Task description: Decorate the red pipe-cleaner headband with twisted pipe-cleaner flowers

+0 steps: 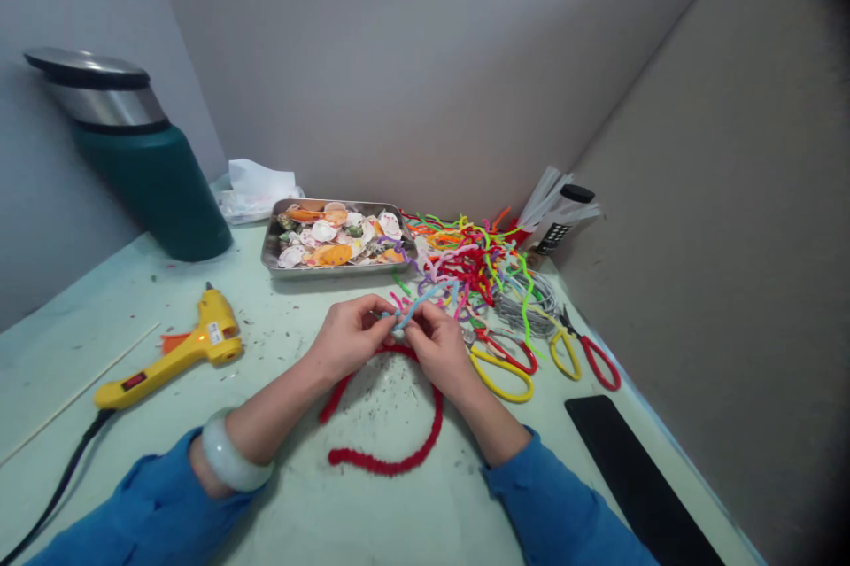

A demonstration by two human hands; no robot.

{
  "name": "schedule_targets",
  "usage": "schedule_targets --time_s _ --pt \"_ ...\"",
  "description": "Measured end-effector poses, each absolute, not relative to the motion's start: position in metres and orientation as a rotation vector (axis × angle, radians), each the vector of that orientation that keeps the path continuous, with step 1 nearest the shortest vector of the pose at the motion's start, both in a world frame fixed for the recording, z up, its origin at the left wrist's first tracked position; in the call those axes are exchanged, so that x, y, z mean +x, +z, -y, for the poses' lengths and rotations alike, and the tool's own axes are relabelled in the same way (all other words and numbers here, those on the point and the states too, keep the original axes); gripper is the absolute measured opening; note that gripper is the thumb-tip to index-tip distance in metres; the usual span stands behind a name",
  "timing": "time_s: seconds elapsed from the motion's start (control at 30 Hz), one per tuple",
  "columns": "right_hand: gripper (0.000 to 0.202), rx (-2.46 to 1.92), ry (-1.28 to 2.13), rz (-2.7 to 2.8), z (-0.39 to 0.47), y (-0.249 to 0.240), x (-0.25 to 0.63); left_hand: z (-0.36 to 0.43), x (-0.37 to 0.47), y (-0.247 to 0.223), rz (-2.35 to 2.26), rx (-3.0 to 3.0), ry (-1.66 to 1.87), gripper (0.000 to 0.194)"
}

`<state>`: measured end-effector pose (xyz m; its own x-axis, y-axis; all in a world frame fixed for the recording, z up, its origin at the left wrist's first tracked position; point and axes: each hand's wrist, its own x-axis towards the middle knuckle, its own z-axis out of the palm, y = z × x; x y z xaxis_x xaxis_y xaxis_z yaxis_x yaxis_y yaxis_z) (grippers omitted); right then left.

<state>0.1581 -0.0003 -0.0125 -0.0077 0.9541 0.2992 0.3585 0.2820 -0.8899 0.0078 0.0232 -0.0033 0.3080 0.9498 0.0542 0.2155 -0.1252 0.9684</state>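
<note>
Pale blue and fuzzy, a pipe cleaner is the centre of attention, up between two bare hands just this side of the metal tray, towards its right end! The left hand pinches it at the fingertips, the right hand has it nipped between thumb and fingers, and a free length pokes out to the right. Whether it's looped in there, I can't tell; the fingers hide it. Below, on the counter, a thick red strip bends in an open curve, nearer the person than the tray and partly behind the hands. The tray itself? Packed with shells! Immediately right of it, what a tangle of bright pipe cleaners, with a coil of grey wire by the near side. Right of the tray and closer in, two pairs of scissors with red and yellow handles. Over to the tray's left, a teal bottle stands tall, and nearer than that lies a yellow glue gun, its black cord trailing away.
</note>
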Motion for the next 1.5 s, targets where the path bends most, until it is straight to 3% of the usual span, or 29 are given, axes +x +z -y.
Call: schedule_targets --time_s 0.2,0.63,0.93,1.5 --pt "0.010 -1.279 0.564 1.662 0.003 -0.011 0.156 -0.022 0.007 -0.003 -1.214 1.785 0.970 0.016" --pt "0.006 -1.303 0.516 1.634 0.003 -0.012 0.150 -0.019 0.008 0.000 -1.303 1.847 1.021 0.013" --pt "0.016 -1.156 1.054 1.342 -0.001 -0.012 0.153 -0.027 0.009 -0.001 -0.969 1.284 0.962 0.022" --pt "0.004 -1.328 0.639 1.615 0.003 -0.008 0.154 -0.026 0.006 -0.009 -1.050 1.573 0.956 0.016"
